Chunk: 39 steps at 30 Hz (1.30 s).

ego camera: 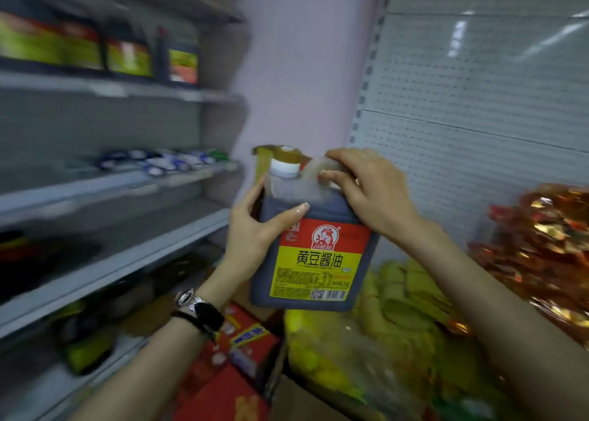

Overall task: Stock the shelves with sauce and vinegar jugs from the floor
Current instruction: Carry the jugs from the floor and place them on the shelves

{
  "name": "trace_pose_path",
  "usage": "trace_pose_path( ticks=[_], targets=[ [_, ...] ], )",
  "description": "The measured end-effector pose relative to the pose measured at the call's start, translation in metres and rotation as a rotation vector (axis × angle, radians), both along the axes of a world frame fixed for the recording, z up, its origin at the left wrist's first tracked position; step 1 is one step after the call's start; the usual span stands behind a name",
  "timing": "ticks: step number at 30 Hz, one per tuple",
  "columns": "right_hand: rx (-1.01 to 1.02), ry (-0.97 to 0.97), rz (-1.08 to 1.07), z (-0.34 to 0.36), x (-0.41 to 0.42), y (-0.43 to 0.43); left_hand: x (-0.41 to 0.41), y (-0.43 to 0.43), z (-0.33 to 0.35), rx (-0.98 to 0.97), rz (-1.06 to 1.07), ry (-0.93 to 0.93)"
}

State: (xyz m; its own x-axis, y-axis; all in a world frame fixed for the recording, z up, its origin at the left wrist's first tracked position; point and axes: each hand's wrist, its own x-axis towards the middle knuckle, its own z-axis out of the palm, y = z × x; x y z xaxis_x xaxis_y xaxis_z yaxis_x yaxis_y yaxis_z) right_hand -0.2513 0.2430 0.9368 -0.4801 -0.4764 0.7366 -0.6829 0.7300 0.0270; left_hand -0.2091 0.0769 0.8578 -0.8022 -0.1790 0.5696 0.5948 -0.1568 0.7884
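Observation:
A dark soy sauce jug (314,255) with a red and yellow label and a white cap is held up in mid air at the centre of the view. My right hand (366,191) grips its clear handle from above. My left hand (255,229) holds the jug's left side, thumb across the front shoulder. Grey metal shelves (121,255) run along the left. The upper shelf carries dark jugs (127,54) with green and red labels. A lower shelf holds several white and blue caps (159,162).
A perforated grey back panel (478,108) fills the right. Below the jug lie yellow packets (398,296) in clear bags, red and gold packets (541,245) at the right, and red cartons (229,373). A pale pillar (302,70) stands behind.

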Motion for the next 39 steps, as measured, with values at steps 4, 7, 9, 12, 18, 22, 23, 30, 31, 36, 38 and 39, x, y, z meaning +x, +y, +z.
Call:
trace_pose_path(
  ticks=[4,7,9,12,18,22,23,30,31,36,38,39],
  targets=[
    [-0.013,-0.025,0.217,0.000,0.007,-0.064,0.043,-0.052,0.004,-0.033,0.242,-0.027],
    [-0.043,-0.045,0.365,0.001,0.017,-0.114,0.076,-0.092,0.010,-0.065,0.406,-0.032],
    [-0.048,-0.063,0.458,0.003,0.027,-0.149,0.097,-0.118,0.013,-0.074,0.491,-0.035],
    [-0.050,-0.057,0.585,0.007,0.041,-0.203,0.124,-0.159,0.015,-0.072,0.593,-0.044],
    [-0.073,-0.067,0.754,0.013,0.063,-0.315,0.165,-0.250,0.022,-0.086,0.724,-0.040],
    [-0.062,-0.071,0.850,0.015,0.074,-0.386,0.184,-0.307,0.021,-0.069,0.810,-0.048],
    [-0.065,-0.076,0.871,0.016,0.078,-0.406,0.190,-0.324,0.022,-0.073,0.832,-0.047],
    [-0.106,-0.146,1.022,0.019,0.113,-0.524,0.236,-0.422,0.035,-0.151,0.995,-0.058],
    [-0.094,-0.156,1.044,0.019,0.118,-0.536,0.242,-0.433,0.034,-0.141,1.014,-0.062],
    [-0.048,-0.135,1.122,0.023,0.138,-0.592,0.265,-0.471,0.032,-0.078,1.090,-0.050],
    [-0.041,-0.133,1.159,0.025,0.143,-0.612,0.270,-0.484,0.032,-0.069,1.124,-0.043],
    [-0.038,-0.133,1.177,0.025,0.145,-0.622,0.272,-0.491,0.032,-0.066,1.141,-0.041]
  ],
)
